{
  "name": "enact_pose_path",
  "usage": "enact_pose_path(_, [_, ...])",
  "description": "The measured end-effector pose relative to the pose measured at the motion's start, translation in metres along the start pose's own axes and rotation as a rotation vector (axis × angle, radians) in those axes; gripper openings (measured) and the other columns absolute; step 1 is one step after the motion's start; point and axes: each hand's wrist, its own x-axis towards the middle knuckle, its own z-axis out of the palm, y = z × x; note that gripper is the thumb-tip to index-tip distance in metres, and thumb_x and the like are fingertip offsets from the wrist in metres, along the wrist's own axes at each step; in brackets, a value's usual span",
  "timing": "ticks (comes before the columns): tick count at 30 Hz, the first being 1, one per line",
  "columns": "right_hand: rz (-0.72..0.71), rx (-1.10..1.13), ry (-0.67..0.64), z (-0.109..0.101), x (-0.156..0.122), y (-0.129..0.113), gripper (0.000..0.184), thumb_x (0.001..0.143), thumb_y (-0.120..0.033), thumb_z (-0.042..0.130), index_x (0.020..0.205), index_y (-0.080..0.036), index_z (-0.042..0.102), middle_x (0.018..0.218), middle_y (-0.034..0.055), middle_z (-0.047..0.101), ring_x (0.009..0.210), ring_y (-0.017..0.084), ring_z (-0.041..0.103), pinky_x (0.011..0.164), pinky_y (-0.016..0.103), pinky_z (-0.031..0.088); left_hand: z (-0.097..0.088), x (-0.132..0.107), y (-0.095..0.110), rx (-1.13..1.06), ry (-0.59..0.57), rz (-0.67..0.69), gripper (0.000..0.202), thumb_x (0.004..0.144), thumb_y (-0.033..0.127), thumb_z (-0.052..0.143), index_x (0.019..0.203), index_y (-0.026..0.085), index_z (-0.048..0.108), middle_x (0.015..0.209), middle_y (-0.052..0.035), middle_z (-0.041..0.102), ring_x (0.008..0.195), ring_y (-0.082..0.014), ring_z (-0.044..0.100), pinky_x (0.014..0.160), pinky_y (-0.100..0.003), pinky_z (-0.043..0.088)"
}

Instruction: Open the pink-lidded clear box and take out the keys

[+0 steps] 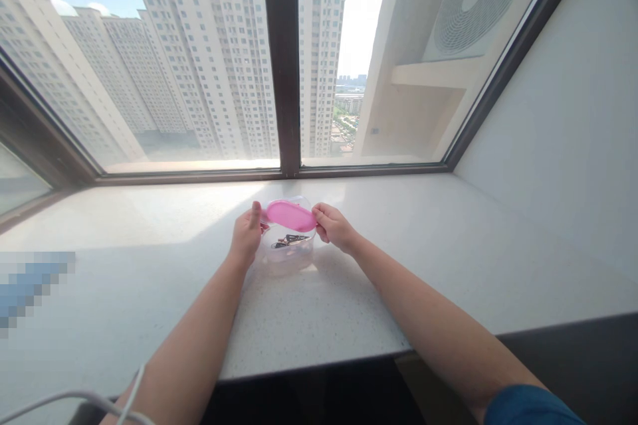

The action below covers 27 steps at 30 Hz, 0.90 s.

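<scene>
A small clear plastic container (288,254) stands on the white speckled windowsill (399,265) in front of me. Small dark items (289,240) lie inside it; I cannot make out what they are. A pink oval lid (290,215) is tilted above the container's mouth. My left hand (246,236) is closed on the lid's left end, thumb on top, with its fingers against the container's side. My right hand (333,226) pinches the lid's right end.
A wide window with a dark frame (282,66) runs along the far edge of the sill, with tower blocks outside. A white wall (563,126) closes the right side. A white cable (74,402) crosses the lower left corner.
</scene>
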Motion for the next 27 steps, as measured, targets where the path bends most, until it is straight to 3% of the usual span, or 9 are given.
enact_pose_path(9, [-0.011, 0.018, -0.070, -0.0032, -0.0015, -0.0006, 0.028, 0.088, -0.046, 0.044, 0.079, -0.020, 0.042, 0.037, -0.0097, 0.040, 0.032, 0.008, 0.032, 0.038, 0.020, 0.025, 0.0000, 0.0003, -0.0005, -0.023, -0.001, -0.009, 0.064, 0.077, 0.073, 0.043, 0.068, 0.014, 0.064, 0.060, -0.0060, 0.063, 0.053, -0.0150, 0.055, 0.055, -0.026, 0.043])
enact_pose_path(27, [-0.020, 0.029, -0.070, -0.0044, -0.0019, -0.0002, 0.028, 0.089, -0.046, 0.045, 0.080, -0.020, 0.042, 0.035, -0.0105, 0.039, 0.030, 0.008, 0.030, 0.037, 0.019, 0.024, -0.0010, 0.0007, -0.0026, -0.014, -0.006, 0.007, 0.063, 0.077, 0.073, 0.043, 0.069, 0.014, 0.064, 0.058, -0.0057, 0.061, 0.052, -0.0148, 0.054, 0.053, -0.026, 0.044])
